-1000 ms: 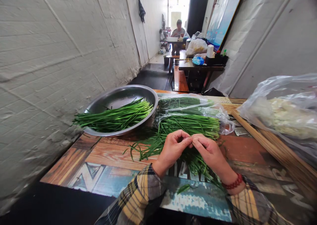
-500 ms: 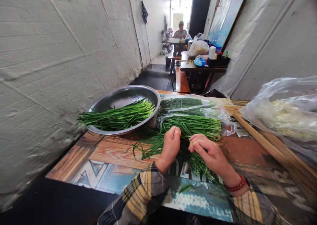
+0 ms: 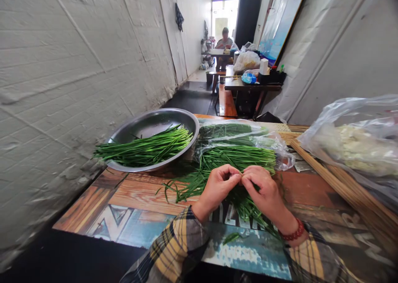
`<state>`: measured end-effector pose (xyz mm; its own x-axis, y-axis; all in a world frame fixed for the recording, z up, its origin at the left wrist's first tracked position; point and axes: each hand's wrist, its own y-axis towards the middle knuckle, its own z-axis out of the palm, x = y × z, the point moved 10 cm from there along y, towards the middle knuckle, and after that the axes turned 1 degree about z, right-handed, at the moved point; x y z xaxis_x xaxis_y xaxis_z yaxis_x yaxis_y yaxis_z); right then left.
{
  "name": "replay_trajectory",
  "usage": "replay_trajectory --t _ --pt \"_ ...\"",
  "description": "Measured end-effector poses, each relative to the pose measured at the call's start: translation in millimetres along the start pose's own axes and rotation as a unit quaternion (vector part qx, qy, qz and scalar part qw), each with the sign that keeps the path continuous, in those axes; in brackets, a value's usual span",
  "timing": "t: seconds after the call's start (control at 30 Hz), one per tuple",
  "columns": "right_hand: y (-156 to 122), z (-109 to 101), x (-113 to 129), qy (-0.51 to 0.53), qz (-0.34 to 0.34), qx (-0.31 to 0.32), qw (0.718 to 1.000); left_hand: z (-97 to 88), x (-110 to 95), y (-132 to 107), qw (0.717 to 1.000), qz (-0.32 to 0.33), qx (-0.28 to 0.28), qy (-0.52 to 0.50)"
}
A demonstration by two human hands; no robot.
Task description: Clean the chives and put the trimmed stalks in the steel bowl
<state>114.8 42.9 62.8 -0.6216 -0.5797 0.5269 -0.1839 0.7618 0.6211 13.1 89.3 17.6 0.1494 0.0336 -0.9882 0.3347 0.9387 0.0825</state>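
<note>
My left hand (image 3: 217, 186) and my right hand (image 3: 263, 189) meet fingertip to fingertip above a loose pile of green chives (image 3: 239, 160) on the table. Both hands are closed in a pinch on a chive stalk between them; the stalk itself is barely visible. The pile spills out of a clear plastic bag (image 3: 248, 140). To the left, a metal basin (image 3: 149, 127) holds a neat bundle of chives (image 3: 146, 148).
A plastic bag of pale food (image 3: 357, 146) and a bundle of wooden skewers (image 3: 338, 187) lie at the right. A brick wall (image 3: 77, 75) runs along the left. Far down the room a person (image 3: 224, 38) sits behind cluttered tables (image 3: 251, 81).
Half a second ago my hands were apart, the left in a fist and the right pinching a stalk. They have come back together at the fingertips.
</note>
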Motion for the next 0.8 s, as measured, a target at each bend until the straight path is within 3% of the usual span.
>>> replay_trajectory --t 0.2,0.5,0.8 --pt "-1.4 -1.2 6.4 -0.067 -0.03 -0.015 0.997 -5.5 6.8 0.8 0.999 -0.008 -0.024 0.038" --pt "-0.6 5.4 -7.9 0.12 0.049 0.029 0.991 4.1 -2.1 -1.1 1.0 -0.013 0.015 -0.021" --pt "-1.9 13.0 -13.1 0.187 0.086 0.068 0.976 3.2 0.6 -0.8 1.0 0.004 0.02 -0.017"
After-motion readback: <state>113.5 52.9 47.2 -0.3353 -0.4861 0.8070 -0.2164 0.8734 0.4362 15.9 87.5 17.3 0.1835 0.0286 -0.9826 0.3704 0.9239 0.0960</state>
